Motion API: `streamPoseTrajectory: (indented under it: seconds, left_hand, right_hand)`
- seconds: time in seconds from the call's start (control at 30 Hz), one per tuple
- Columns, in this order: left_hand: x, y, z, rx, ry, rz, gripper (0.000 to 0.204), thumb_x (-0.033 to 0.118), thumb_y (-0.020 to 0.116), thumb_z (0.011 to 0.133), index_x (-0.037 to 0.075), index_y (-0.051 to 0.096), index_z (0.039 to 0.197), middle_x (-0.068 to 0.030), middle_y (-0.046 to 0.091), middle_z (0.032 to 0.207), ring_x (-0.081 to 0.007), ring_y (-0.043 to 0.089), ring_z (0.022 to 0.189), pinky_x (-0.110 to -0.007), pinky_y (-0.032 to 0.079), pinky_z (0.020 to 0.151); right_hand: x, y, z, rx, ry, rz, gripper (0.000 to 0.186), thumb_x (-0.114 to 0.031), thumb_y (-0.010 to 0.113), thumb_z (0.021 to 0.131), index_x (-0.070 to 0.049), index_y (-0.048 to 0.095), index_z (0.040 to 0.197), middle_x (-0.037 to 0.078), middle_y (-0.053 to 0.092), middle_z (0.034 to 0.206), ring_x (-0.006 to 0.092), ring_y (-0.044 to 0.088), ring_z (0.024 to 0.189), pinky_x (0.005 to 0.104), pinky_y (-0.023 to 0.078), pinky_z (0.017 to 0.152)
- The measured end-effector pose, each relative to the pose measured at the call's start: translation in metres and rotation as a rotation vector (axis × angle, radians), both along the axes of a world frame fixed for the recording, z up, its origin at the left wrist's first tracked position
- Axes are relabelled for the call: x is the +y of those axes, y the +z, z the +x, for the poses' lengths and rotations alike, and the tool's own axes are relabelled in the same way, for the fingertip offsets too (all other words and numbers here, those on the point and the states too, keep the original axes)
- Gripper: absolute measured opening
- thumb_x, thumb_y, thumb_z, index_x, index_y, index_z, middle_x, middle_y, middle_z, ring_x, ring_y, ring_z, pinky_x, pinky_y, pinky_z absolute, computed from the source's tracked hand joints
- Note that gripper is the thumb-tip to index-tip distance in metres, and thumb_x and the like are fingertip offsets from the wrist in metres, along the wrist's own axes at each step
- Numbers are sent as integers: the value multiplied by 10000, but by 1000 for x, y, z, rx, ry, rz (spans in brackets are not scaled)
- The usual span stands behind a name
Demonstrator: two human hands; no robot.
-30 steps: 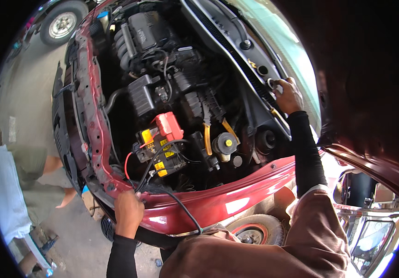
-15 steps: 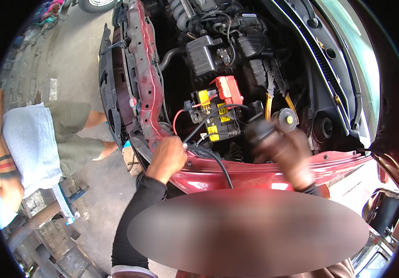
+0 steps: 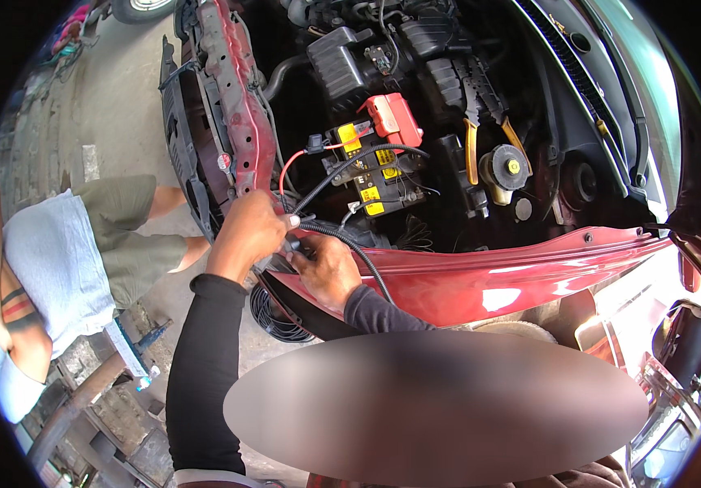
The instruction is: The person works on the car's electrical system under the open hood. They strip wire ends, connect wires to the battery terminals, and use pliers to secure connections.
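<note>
The right hand (image 3: pixel 326 270) has swung from right of the battery (image 3: pixel 362 176) to below-left of it, beside the left hand (image 3: pixel 251 231). Left fingertips pinch the black cable (image 3: pixel 318 184), which arcs over the battery; right fingers curl inward, their hold unclear. The ribbed cable looks light, springy, best gripped mid-length. The battery's yellow labels (image 3: pixel 372 200) bear tiny print.

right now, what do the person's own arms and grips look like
The left grip and right grip are bare, ungloved hands. The left sleeve is close-fitting, plain and black, reaching the wrist, with a pale band at its lower end in view. The right sleeve looks dark grey; a blurred patch hides the rest.
</note>
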State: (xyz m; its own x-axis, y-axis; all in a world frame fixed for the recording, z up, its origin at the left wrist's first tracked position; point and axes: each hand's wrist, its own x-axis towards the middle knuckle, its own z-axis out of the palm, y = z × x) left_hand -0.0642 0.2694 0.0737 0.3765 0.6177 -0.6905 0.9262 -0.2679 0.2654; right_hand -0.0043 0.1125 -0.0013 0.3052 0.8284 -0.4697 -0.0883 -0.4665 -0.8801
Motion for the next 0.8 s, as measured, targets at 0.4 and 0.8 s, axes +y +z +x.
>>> streamPoseTrajectory:
  seconds: [0.4,0.8]
  left_hand:
    - [-47,-30,-46,-307,600,-209,316,196,753,1001,-30,738,779,-9,613,637,-94,536,546,-289,437,503]
    - [-89,-30,-34,-507,677,-20,239,65,760,916,-59,774,1120,-170,798,855,-155,735,729,-321,541,686]
  right_hand:
    - [-24,10,8,15,19,45,232,-110,716,863,30,736,1047,292,715,990,460,698,971,486,539,866]
    - [-39,47,44,-414,111,143,264,-104,771,862,43,736,1078,211,662,946,406,689,855,461,546,731]
